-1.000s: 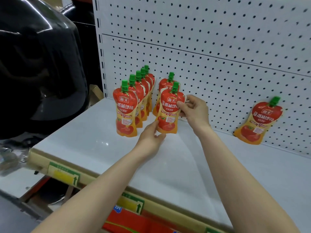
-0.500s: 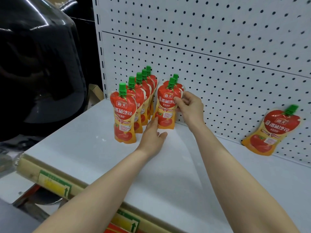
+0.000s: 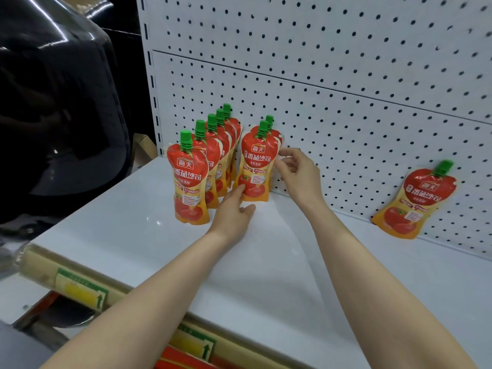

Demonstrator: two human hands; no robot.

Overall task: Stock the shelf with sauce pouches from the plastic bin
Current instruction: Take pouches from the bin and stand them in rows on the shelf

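1. touching lower left of front sauce pouch (image 3: 256, 166) with left hand (image 3: 234, 210), fingers straight, together.
2. right hand (image 3: 299, 173) at its right edge, fingers loosely curled; grip unclear.
3. standing upright on white shelf (image 3: 266, 262), beside the five-pouch row (image 3: 190, 182).

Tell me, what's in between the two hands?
The head view shows a tomato sauce pouch standing upright on the white shelf between them. The left hand touches its lower front, and the right hand is at its right edge.
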